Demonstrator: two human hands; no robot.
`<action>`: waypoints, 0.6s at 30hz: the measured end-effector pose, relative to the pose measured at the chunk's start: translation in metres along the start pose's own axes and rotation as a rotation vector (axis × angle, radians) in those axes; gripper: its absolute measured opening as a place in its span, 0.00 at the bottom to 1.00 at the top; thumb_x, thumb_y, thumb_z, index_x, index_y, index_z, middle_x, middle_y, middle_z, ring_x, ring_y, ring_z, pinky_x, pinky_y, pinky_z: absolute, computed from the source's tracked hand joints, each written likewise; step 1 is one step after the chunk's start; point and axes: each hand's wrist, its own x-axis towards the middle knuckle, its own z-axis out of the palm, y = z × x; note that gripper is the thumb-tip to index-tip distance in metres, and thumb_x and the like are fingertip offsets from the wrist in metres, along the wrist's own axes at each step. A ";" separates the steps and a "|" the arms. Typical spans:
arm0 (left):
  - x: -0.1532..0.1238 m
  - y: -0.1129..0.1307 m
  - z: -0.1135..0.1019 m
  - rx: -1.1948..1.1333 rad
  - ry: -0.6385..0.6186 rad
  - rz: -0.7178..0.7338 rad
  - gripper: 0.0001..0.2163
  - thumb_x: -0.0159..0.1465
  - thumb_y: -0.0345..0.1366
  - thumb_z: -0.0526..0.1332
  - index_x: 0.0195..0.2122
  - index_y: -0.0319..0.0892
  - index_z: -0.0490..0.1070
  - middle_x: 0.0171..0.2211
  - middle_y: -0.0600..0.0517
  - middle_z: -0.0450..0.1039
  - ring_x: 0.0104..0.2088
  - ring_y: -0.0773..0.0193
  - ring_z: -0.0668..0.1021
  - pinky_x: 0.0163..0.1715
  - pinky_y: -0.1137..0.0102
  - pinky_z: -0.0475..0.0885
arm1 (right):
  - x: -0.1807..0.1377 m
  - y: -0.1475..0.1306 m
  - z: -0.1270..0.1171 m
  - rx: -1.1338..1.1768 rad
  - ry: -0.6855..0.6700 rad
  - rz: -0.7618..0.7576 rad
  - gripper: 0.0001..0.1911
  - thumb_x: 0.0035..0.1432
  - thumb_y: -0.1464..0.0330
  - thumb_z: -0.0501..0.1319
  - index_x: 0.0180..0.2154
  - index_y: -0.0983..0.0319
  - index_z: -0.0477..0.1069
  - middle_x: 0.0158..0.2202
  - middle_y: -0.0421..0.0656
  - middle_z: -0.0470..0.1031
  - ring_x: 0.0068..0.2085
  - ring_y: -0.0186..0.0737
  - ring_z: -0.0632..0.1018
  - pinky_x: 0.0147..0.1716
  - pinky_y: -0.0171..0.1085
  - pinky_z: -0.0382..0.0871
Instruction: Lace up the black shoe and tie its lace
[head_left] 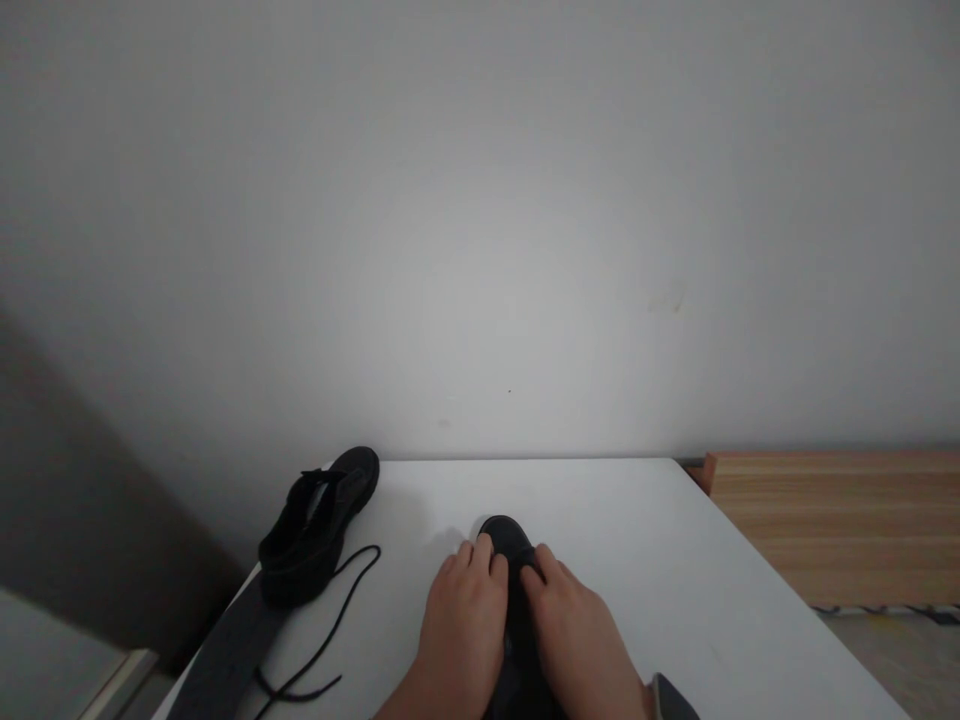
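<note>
A smooth white table (675, 560) stands against a plain grey wall (480, 220). Near its front edge, a matte black shoe (511, 540) with a rounded toe lies between two bare hands. The left hand (465, 625) and the right hand (577, 640) clasp it from either side, fingers bent over the toe. A watch (670, 700) sits on the right wrist. Well apart to the left, a second black shoe (319, 530) rests at the table's corner, a thin loose black lace (330, 632) curling beside it
</note>
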 end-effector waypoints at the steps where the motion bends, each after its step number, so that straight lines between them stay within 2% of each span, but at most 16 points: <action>1: -0.002 -0.002 -0.001 -0.066 0.044 0.028 0.17 0.64 0.19 0.50 0.45 0.38 0.75 0.49 0.42 0.76 0.50 0.49 0.77 0.51 0.55 0.73 | -0.001 0.002 -0.001 0.052 0.021 0.000 0.22 0.60 0.85 0.50 0.47 0.64 0.75 0.52 0.55 0.74 0.47 0.50 0.81 0.43 0.44 0.77; 3: -0.009 -0.007 -0.007 -0.271 0.129 0.082 0.12 0.65 0.22 0.52 0.40 0.41 0.73 0.41 0.47 0.77 0.43 0.54 0.78 0.45 0.61 0.73 | -0.003 0.006 -0.007 0.199 0.081 -0.023 0.18 0.62 0.83 0.51 0.44 0.61 0.74 0.49 0.50 0.74 0.45 0.47 0.80 0.42 0.41 0.75; 6: -0.025 -0.015 -0.030 -0.641 0.278 0.159 0.10 0.69 0.28 0.51 0.36 0.43 0.70 0.33 0.52 0.75 0.36 0.61 0.77 0.37 0.68 0.71 | -0.009 0.012 -0.024 0.503 0.200 -0.090 0.11 0.66 0.77 0.51 0.38 0.59 0.70 0.38 0.43 0.74 0.39 0.41 0.77 0.38 0.38 0.72; 8: -0.039 -0.023 -0.051 -0.829 0.442 0.205 0.10 0.72 0.33 0.51 0.38 0.45 0.71 0.35 0.53 0.75 0.38 0.62 0.77 0.40 0.70 0.72 | -0.016 0.015 -0.044 0.730 0.353 -0.167 0.09 0.69 0.73 0.52 0.38 0.57 0.68 0.34 0.40 0.74 0.37 0.38 0.76 0.37 0.36 0.70; 9: -0.046 -0.028 -0.060 -0.893 0.581 0.203 0.09 0.72 0.34 0.52 0.39 0.46 0.71 0.35 0.54 0.76 0.38 0.63 0.77 0.41 0.71 0.72 | -0.021 0.016 -0.055 0.836 0.459 -0.216 0.08 0.70 0.71 0.52 0.38 0.56 0.68 0.34 0.39 0.73 0.37 0.38 0.75 0.37 0.35 0.70; 12: -0.060 -0.043 -0.076 -1.030 0.878 0.115 0.04 0.71 0.35 0.56 0.41 0.47 0.69 0.37 0.54 0.77 0.45 0.61 0.77 0.49 0.69 0.71 | -0.036 0.019 -0.084 1.079 0.779 -0.299 0.05 0.71 0.67 0.55 0.40 0.54 0.69 0.31 0.38 0.73 0.40 0.39 0.75 0.42 0.35 0.70; 13: -0.062 -0.048 -0.077 -1.097 0.918 0.103 0.02 0.71 0.35 0.57 0.42 0.47 0.68 0.36 0.54 0.76 0.45 0.61 0.78 0.50 0.67 0.72 | -0.039 0.021 -0.091 1.154 0.855 -0.296 0.03 0.70 0.67 0.57 0.41 0.54 0.69 0.30 0.38 0.72 0.40 0.39 0.75 0.44 0.37 0.71; 15: -0.060 -0.057 -0.073 -1.244 0.903 0.112 0.02 0.71 0.37 0.57 0.42 0.47 0.66 0.31 0.56 0.74 0.36 0.62 0.77 0.41 0.68 0.74 | -0.043 0.025 -0.095 1.280 0.915 -0.258 0.01 0.68 0.65 0.59 0.41 0.53 0.69 0.28 0.38 0.71 0.36 0.38 0.74 0.40 0.37 0.72; 16: -0.058 -0.061 -0.069 -1.295 0.864 0.111 0.02 0.72 0.37 0.57 0.42 0.46 0.65 0.28 0.57 0.70 0.30 0.65 0.75 0.34 0.70 0.73 | -0.042 0.028 -0.094 1.322 0.895 -0.228 0.02 0.68 0.64 0.60 0.41 0.53 0.68 0.28 0.37 0.70 0.32 0.37 0.73 0.35 0.35 0.72; 18: -0.052 -0.066 -0.061 -1.285 0.779 0.057 0.05 0.71 0.40 0.57 0.40 0.46 0.65 0.24 0.59 0.64 0.23 0.68 0.67 0.24 0.74 0.65 | -0.038 0.035 -0.086 1.333 0.778 -0.137 0.04 0.67 0.62 0.60 0.41 0.54 0.67 0.27 0.36 0.70 0.24 0.32 0.68 0.23 0.31 0.64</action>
